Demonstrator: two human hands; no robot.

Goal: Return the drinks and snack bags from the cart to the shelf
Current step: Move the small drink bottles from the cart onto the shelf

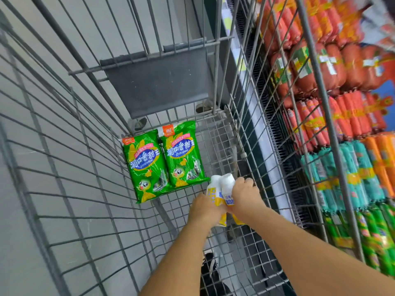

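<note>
Two white-and-yellow drink bottles (222,195) are being held side by side low inside the wire cart (70,184), just above its mesh floor, with the left hand (206,210) being wrapped around the left bottle and the right hand (245,194) around the right one, fingers curled closed on each. Two green snack bags (162,161) are being left lying flat and touching on the cart floor, just beyond the bottles. Packed sausages (333,116) are being displayed on the shelf (263,133) beside the cart's right wall.
</note>
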